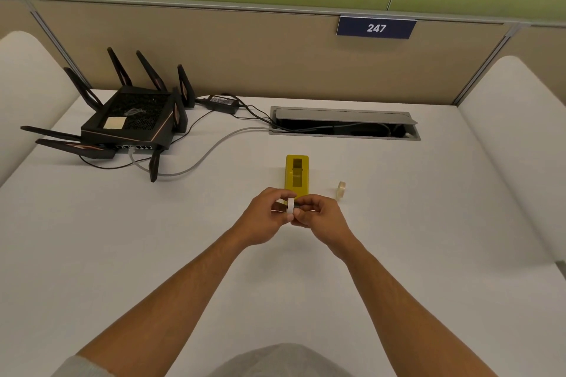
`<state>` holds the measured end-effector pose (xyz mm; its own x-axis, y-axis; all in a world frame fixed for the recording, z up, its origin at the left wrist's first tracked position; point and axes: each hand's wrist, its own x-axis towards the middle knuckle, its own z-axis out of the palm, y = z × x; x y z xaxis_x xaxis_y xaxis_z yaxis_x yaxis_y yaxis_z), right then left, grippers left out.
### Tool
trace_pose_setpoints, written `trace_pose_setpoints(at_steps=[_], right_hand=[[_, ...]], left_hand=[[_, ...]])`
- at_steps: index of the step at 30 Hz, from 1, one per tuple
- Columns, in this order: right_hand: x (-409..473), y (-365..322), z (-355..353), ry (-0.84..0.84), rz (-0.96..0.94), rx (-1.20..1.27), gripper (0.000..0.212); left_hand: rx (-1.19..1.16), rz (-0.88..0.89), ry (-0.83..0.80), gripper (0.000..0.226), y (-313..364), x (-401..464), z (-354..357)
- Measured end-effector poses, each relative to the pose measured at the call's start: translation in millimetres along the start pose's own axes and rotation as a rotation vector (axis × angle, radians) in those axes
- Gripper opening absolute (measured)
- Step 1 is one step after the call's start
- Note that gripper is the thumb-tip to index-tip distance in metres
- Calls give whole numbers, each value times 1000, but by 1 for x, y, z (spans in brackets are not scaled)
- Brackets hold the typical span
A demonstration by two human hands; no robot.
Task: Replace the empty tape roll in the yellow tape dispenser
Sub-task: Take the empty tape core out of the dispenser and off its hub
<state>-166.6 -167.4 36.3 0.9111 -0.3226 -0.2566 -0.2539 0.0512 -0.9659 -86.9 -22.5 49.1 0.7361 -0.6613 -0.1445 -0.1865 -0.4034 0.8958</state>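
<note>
— What have you got in your fingers?

— A small white ring (pixel 290 204), held on edge between both hands above the middle of the table (pixel 398 223). My left hand (pixel 266 217) has its fingers curled shut around the ring's left side; my right hand (pixel 318 216) is closed on a dark piece at the ring's right side (too small for me to say what it is).

— And the dispenser?

— The yellow tape dispenser (pixel 296 174) stands on the table just beyond my knuckles, its long side running toward the far edge, its well showing no roll in it. The tape roll (pixel 341 189) stands on edge to the right of it, apart from it and from my right hand.

— Anything else up there?

— A black router (pixel 134 119) sits by the far left corner, its cables (pixel 214 144) trailing into the open cable hatch (pixel 344 123) at the far edge.
</note>
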Motion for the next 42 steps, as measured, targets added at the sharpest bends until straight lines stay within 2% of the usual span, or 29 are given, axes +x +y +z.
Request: trace_pose_setpoints(at_steps=[9,16,20,26,33,42], right_hand=[[0,6,-2,-25,16,-86,16],[-3,-1,-9,-197,34,54,23],[-4,-4,-11,-275,61,127,23],[-5,-2,-11,-283,59,169,23],[-7,-3,-18,-406,80,194,23],[-3,-2,-17,-352,72,239,23]], left_hand=[[-145,-59,-73,42,-1,-4,-4],[-337,-53,-141,27,-3,-7,-21],[-293,-41,-100,23,-3,-8,-25],[-252,-51,-76,20,-3,-7,-25],[-247,-65,-184,14,-2,-8,-29],[-261,-49,-134,13,0,-7,-25]])
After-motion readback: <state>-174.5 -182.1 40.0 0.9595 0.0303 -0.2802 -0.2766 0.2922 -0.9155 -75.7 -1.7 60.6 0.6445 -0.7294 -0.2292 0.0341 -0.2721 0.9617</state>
